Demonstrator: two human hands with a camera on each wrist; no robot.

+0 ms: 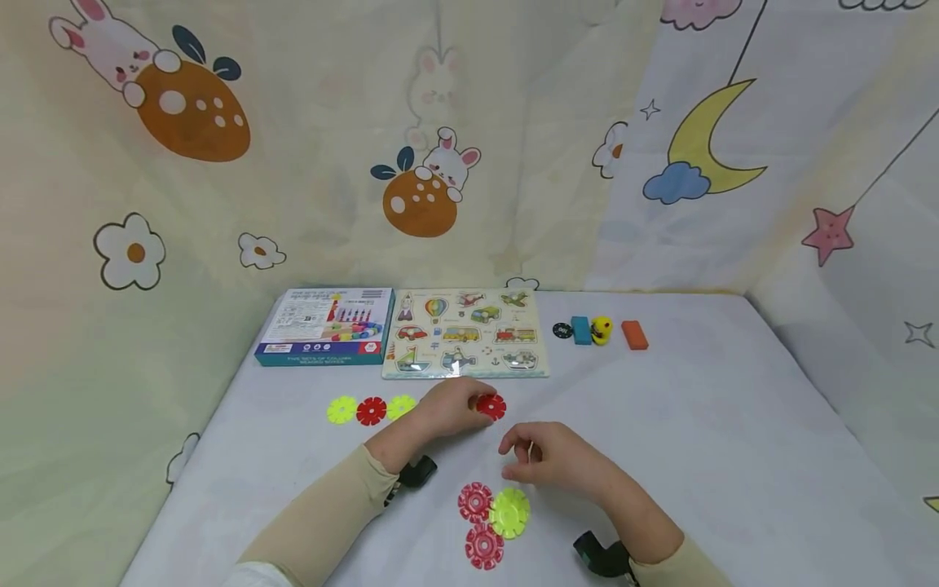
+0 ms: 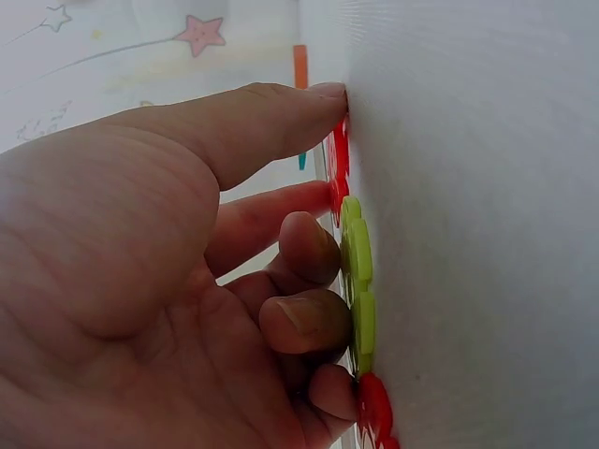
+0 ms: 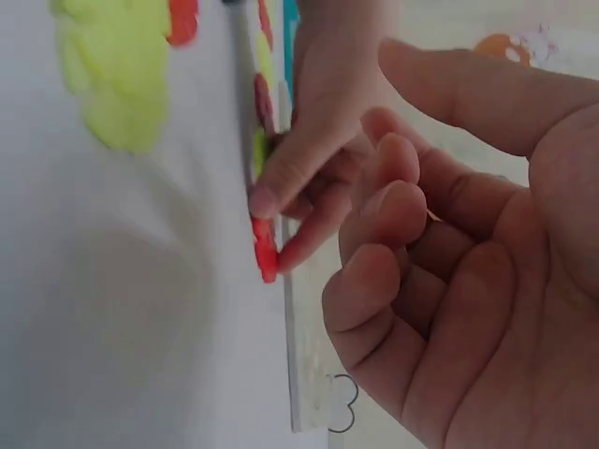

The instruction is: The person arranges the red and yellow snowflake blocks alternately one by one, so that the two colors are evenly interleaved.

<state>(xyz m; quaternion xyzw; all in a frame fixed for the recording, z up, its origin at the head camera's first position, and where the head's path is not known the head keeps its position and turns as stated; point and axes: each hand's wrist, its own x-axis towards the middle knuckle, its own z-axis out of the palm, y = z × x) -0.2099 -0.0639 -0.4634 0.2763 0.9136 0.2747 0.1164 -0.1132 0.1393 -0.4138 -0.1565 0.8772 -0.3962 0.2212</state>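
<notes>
Prob. a kids' play corner: cartoon-print backdrop (image 1: 557, 212), pic. board (image 1: 465, 334) & toy duck (image 1: 601, 329).

A white table (image 1: 697, 456) is bearing a teal-and-white rectangular box (image 1: 324, 326), a cream rectangular picture board (image 1: 465, 334), a round black piece (image 1: 562, 330), oblong blue block (image 1: 582, 331), yellow duck (image 1: 601, 330) and oblong orange block (image 1: 634, 335); red and yellow-green flower-shaped plastic discs (image 1: 371, 411) are lying nearer.

- Left hand (image 1: 449, 408) is partly hiding the flower-disc row (image 1: 372, 411).
- Smallest box print (image 1: 289, 323) is blurring.
- Head view's lower edge is cropping right sleeve (image 1: 682, 566).
</notes>
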